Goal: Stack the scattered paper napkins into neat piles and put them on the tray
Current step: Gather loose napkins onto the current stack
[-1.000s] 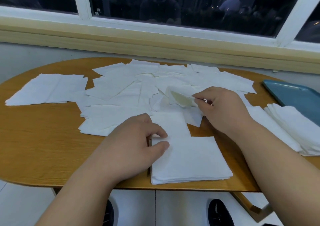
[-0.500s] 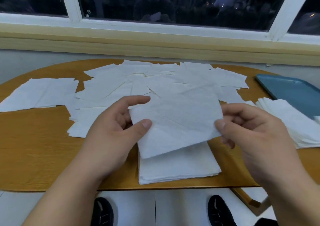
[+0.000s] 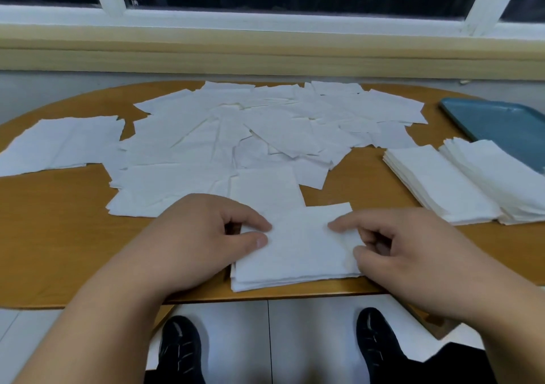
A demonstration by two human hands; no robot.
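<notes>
Head view: our left hand (image 3: 191,236) and right hand (image 3: 413,254) pinch opposite edges of the near pile (image 3: 298,254) — squaring it, we judge — so it travels neatly to the tray (image 3: 501,121).

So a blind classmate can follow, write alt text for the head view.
The left hand and right hand rest on a napkin stack at the near edge of a wooden table. Loose napkins lie scattered behind; two finished piles sit right, beside a blue tray.

No lettering, label or number can be read on the napkins (image 3: 265,124), tray (image 3: 501,124) or table (image 3: 59,221).
</notes>
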